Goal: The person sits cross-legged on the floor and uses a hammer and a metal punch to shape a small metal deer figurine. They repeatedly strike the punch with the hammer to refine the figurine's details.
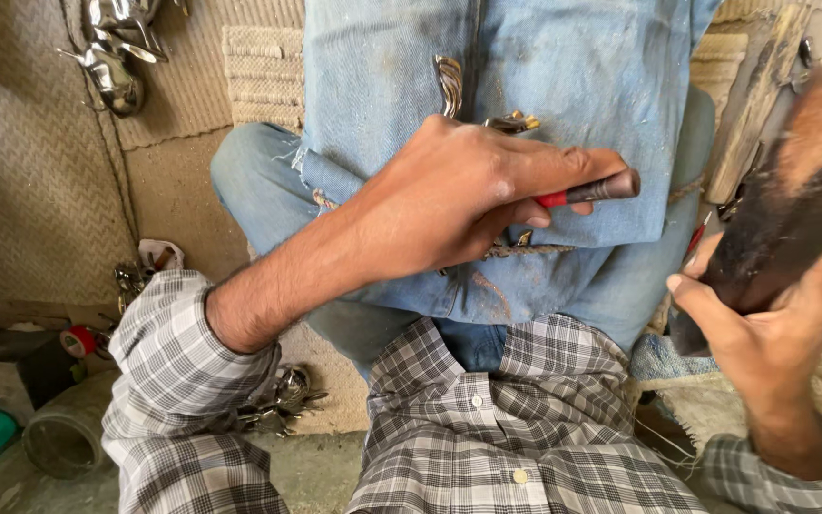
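The left hand (459,195) is closed around a punch-like tool with a red-and-dark shank (590,190), held over small metal workpieces (511,124) lying on blue denim cloth (573,67) across the lap. The right hand (763,333) grips a dark, heavy striking block (782,205), raised at the right; it is blurred, so its exact form is uncertain. Hazard: an off-centre strike could skid off the tool end onto the left hand's fingers. The soft cloth may let the workpieces shift.

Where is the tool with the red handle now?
The red-handled tool is right of centre in the head view, gripped in the left hand over the blue cloth.
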